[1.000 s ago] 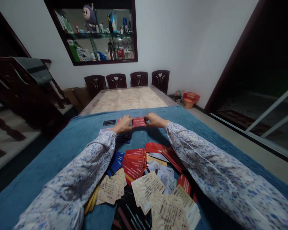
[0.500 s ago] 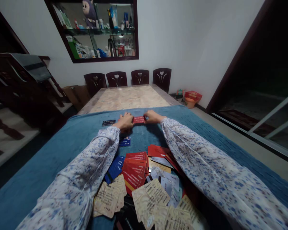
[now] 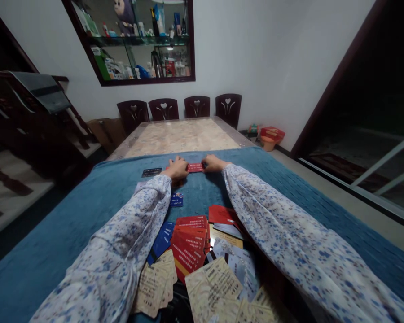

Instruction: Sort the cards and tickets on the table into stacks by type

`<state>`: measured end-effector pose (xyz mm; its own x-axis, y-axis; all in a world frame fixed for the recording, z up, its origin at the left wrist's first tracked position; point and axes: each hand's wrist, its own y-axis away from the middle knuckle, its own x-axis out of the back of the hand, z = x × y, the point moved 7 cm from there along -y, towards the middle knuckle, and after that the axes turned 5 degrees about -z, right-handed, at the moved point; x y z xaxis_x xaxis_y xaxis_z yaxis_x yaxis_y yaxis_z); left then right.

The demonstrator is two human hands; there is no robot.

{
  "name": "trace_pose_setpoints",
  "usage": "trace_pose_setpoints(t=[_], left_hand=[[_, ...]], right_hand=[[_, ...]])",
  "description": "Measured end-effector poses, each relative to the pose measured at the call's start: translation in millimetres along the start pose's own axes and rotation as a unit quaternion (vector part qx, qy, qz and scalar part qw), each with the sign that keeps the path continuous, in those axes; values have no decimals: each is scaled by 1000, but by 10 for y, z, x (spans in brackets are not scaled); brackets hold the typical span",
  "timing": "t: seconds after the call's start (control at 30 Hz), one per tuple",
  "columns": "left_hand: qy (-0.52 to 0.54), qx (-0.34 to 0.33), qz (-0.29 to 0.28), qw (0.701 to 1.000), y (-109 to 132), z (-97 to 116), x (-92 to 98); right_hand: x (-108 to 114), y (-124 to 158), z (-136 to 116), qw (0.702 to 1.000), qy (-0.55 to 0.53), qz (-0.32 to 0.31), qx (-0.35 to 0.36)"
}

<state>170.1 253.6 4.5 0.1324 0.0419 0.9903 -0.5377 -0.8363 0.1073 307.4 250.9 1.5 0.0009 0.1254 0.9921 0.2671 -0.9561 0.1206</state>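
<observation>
Both my arms stretch forward over a blue blanket (image 3: pixel 70 224). My left hand (image 3: pixel 177 169) and my right hand (image 3: pixel 212 163) pinch the two ends of a small stack of red cards (image 3: pixel 195 168) that rests on the blanket at its far side. Both hands have their fingers curled closed on it. A dark card (image 3: pixel 151 172) lies left of my left hand, and a blue card (image 3: pixel 177 199) lies just under my left forearm. Near me spreads a pile of cards: a red fan (image 3: pixel 188 237), blue cards (image 3: pixel 161 237), beige cards (image 3: pixel 212 282).
Beyond the blanket runs a marble-topped table (image 3: pixel 182 137) with several dark chairs (image 3: pixel 195 106) at its far end. A glass wall shelf (image 3: pixel 138 40) holds bottles and a plush toy. A red basin (image 3: pixel 271 134) sits on the floor right; a dark wooden staircase (image 3: pixel 23 121) stands left.
My hands stay closed on the red stack and have slid it slightly farther away. The view has tipped up, so the near card pile sits lower in the picture.
</observation>
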Motion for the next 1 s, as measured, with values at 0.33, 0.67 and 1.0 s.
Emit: trace_pose_setpoints(t=[0.33,0.67,1.0], left_hand=[[8,4,-20,1000,-82,-14,-12],[9,16,-35,999,-140,-28,-37],[1,9,-35,999,-231,-45,-75]], right_hand=[[10,7,10,999,-41,-26,-15],[11,0,29,998,-58,-26,-15],[-26,-45,61,998,-60,-28,-14]])
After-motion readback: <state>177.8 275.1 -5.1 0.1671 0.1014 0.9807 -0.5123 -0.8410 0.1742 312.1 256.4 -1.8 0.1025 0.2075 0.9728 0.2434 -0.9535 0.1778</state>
